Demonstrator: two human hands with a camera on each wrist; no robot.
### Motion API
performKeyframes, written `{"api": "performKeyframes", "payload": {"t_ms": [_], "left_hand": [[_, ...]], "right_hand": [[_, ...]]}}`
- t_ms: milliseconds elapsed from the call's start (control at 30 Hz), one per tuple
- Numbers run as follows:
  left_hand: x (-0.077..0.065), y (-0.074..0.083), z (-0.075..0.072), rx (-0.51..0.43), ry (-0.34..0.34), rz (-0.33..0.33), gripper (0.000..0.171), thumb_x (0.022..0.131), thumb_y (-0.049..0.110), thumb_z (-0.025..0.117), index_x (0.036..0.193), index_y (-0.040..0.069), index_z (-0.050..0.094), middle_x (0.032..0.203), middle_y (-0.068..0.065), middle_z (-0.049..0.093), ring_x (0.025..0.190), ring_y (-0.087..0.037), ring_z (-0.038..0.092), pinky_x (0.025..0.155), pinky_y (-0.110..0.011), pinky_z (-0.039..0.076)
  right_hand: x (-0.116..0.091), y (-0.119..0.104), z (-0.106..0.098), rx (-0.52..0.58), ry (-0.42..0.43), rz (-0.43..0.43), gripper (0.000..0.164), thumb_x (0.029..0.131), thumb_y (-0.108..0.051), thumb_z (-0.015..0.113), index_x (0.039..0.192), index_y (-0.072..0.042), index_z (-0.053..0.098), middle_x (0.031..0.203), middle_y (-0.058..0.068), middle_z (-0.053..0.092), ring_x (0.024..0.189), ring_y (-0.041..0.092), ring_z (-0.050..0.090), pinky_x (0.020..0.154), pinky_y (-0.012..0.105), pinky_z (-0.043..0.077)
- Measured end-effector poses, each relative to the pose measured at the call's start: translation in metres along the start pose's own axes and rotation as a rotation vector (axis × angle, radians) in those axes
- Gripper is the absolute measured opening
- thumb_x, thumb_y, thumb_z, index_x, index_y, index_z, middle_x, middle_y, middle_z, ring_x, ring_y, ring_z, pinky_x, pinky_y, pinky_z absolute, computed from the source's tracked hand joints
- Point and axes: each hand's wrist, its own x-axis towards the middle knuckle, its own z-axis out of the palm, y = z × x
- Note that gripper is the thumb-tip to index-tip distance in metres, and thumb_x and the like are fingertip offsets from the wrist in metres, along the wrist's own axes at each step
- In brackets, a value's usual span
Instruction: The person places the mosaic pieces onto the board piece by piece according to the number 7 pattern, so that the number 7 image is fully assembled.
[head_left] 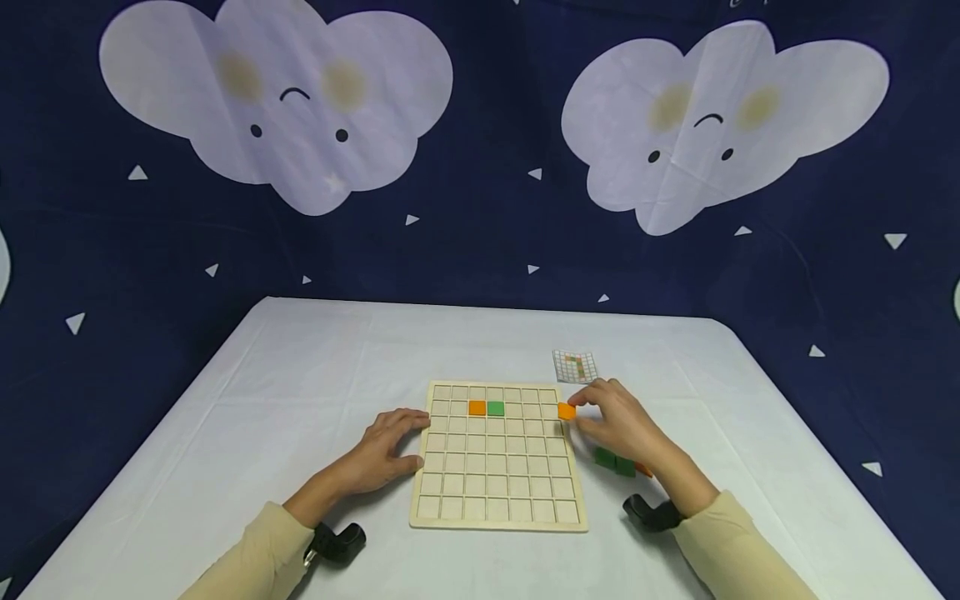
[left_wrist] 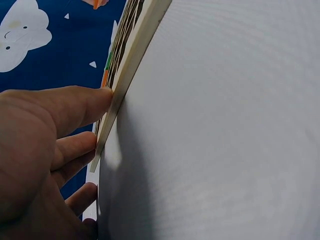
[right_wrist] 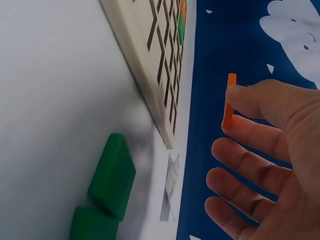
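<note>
Right hand (head_left: pixel 624 423) pinches an orange square tile (head_left: pixel 566 411) at two o'clock from the wooden grid board's (head_left: pixel 497 485) middle, while the left hand (head_left: pixel 378 457), thumb and fingers spread, touches its nine o'clock edge.

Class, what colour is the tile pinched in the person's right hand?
Orange; the tile shows best in the head view, where its broad face is visible.

Room above flat board (head_left: pixel 497 486), green blocks (head_left: pixel 624 467) near right hand (head_left: pixel 621 418), card (head_left: pixel 575 367) beyond
</note>
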Motion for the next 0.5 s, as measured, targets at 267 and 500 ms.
{"api": "performKeyframes", "payload": {"t_ms": [267,500], "left_hand": [[-0.001,0.001,0.0,-0.002,-0.005,-0.005,0.051,0.084,0.016,0.068,0.131,0.006,0.052,0.142,-0.007,0.043,0.135,-0.034,0.029,0.107,-0.059,0.02],[0.0,0.001,-0.001,-0.002,-0.004,-0.002,0.051,0.084,0.016,0.068,0.131,0.007,0.052,0.142,-0.006,0.044,0.135,-0.034,0.03,0.107,-0.06,0.02]], "right_hand": [[0.007,-0.009,0.002,0.013,-0.005,-0.026,0.02,0.08,-0.017,0.07,0.099,-0.012,0.069,0.103,0.002,0.064,0.096,0.02,0.054,0.083,0.039,0.045],[0.014,-0.019,0.004,0.036,-0.025,-0.007,0.021,0.082,-0.02,0.069,0.101,-0.014,0.069,0.103,0.0,0.064,0.1,0.021,0.054,0.085,0.041,0.045]]}}
